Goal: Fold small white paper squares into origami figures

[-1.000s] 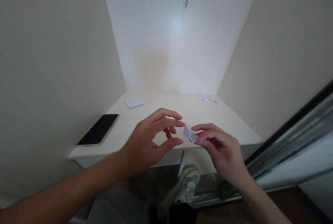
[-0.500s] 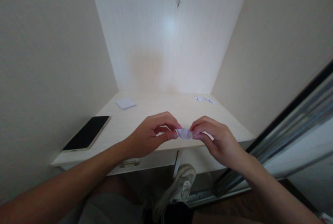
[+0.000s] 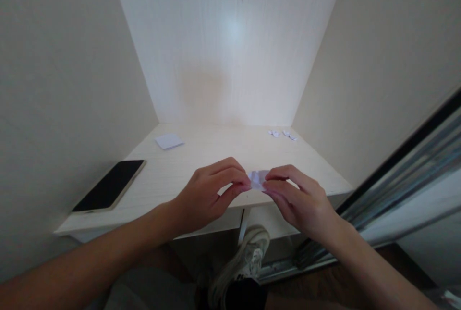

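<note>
A small folded piece of white paper [image 3: 256, 179] is held up between my two hands, over the front edge of the desk. My left hand [image 3: 216, 190] pinches its left end between thumb and fingers. On the other side my right hand [image 3: 298, 197] grips the right end the same way. Creases run across the bit of paper that shows; its ends are covered by my fingertips.
A white desk [image 3: 209, 151] fills the space between two side walls. On it lie a phone [image 3: 110, 185] at the left, a square of folded paper [image 3: 169, 141] behind it, and several small folded paper pieces [image 3: 274, 133] at the back right. A shoe [image 3: 252, 250] shows below.
The paper has turned and looks flatter, with more of its creased face showing. My fingers have closed in on its ends, and the camera view has shifted slightly.
</note>
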`<state>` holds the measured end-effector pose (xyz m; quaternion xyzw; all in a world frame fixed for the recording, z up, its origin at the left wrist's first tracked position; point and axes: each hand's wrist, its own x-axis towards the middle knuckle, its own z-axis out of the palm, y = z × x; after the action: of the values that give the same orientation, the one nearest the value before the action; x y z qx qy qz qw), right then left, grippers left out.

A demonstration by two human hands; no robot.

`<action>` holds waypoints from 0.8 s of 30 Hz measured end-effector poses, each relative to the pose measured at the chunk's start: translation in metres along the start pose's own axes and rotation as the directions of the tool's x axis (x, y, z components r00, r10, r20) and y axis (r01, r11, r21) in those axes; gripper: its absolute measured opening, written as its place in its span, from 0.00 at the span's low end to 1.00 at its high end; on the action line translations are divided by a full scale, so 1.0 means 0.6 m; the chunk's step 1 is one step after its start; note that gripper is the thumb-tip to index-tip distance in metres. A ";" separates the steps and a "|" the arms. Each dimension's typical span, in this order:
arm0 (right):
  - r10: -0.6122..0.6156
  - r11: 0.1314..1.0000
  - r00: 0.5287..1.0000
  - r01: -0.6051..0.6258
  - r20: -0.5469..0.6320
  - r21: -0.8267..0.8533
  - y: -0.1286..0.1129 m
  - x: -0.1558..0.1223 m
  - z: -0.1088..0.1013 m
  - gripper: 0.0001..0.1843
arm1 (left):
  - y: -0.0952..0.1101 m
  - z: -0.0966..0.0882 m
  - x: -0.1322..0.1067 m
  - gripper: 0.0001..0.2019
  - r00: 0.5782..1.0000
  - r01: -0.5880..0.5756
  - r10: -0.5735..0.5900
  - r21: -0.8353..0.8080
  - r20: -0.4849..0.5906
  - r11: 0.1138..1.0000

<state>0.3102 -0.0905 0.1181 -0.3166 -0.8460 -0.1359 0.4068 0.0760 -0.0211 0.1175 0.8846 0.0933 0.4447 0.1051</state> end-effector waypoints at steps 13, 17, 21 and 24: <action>0.045 0.997 0.998 -0.047 0.036 0.067 -0.002 -0.009 0.008 0.14 | 0.012 -0.007 0.002 0.08 1.000 -0.021 0.021 0.093 0.000 0.995; 0.094 0.989 0.994 -0.100 0.063 0.104 -0.002 -0.004 0.014 0.16 | 0.008 -0.006 -0.001 0.08 1.000 -0.022 0.021 0.086 0.010 0.996; 0.136 0.984 0.985 -0.146 0.106 0.098 -0.004 0.006 0.020 0.14 | 0.006 -0.003 -0.004 0.08 1.000 -0.020 0.020 0.086 0.001 0.996; 0.237 0.953 0.956 -0.263 0.172 0.148 -0.008 0.014 0.020 0.13 | 0.007 -0.003 -0.008 0.08 1.000 -0.021 0.021 0.095 -0.001 0.995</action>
<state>0.2962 -0.0849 0.1171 -0.3952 -0.8359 0.0137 0.3805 0.0723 -0.0259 0.1160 0.8891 0.1050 0.4417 0.0582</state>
